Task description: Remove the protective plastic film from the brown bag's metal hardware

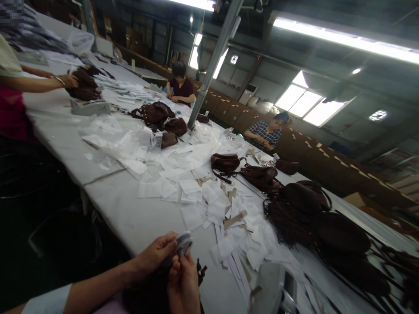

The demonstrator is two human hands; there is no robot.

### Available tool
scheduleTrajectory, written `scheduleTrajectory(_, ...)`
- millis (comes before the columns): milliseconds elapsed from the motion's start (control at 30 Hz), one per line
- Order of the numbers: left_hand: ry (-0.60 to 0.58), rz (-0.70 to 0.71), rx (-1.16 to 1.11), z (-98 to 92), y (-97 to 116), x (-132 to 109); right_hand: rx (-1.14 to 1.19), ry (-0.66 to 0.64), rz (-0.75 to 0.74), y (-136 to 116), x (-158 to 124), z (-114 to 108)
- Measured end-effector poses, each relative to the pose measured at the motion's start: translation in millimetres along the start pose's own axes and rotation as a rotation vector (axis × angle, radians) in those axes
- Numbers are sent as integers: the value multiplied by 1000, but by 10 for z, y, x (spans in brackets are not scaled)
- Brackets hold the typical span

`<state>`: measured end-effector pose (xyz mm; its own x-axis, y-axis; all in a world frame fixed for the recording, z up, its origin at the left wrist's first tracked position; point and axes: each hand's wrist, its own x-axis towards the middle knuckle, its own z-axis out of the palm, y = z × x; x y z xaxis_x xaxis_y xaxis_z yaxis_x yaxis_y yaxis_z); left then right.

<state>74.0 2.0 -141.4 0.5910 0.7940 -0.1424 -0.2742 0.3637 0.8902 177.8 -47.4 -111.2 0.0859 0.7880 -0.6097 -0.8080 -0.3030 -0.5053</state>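
Note:
My left hand (159,249) pinches a small white-and-grey roll (184,240), which looks like tape, between thumb and fingers. Just below it, my right hand (183,281) is closed with its fingertips at the roll's lower edge. Both hands are above the near edge of the table. A dark brown bag (145,294) lies under my forearm, mostly hidden, and dark tassel ends (201,272) stick out beside my right hand. To the right, at the bottom of the view, stands a grey device (270,288), partly cut off by the frame.
White paper sheets (190,192) and card strips (234,218) litter the long table (111,205). Brown bags (340,233) are heaped along the right, with more bags (157,114) farther back. A metal post (214,61) rises beyond. A co-worker's hand (68,81) holds a bag at left; two people sit opposite.

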Motion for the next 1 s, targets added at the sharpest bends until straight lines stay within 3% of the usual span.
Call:
scheduleTrajectory(200,9,-72,-172,11,-24,31,-249,-114,-175,241,134,-97)
scheduleTrajectory(300,134,-62,-71,-77,3,64,-556,-118,-190,217,106,-198)
scheduleTrajectory(367,132,-48,28,-144,35,77,-827,-34,-394,80,41,-251)
scheduleTrajectory(433,12,-50,120,-191,88,80,-1124,6,-746,-130,-34,-262)
scheduleTrajectory(500,-114,-57,199,-209,162,77,-1434,-107,-1019,-349,-91,-225)
scheduleTrajectory(533,-171,-64,234,-208,202,76,-1584,-192,-1074,-440,-109,-193)
scheduleTrajectory(600,-285,-92,280,-196,272,77,-1823,-306,-1061,-563,-124,-123)
scheduleTrajectory(700,-404,-122,289,-186,317,82,-2000,-377,-959,-605,-113,-51)
scheduleTrajectory(833,-456,-92,345,-209,331,99,-2059,-471,-1000,-564,-84,-46)
scheduleTrajectory(1000,-542,81,449,-212,376,108,-2022,-473,-1093,-574,-61,-83)
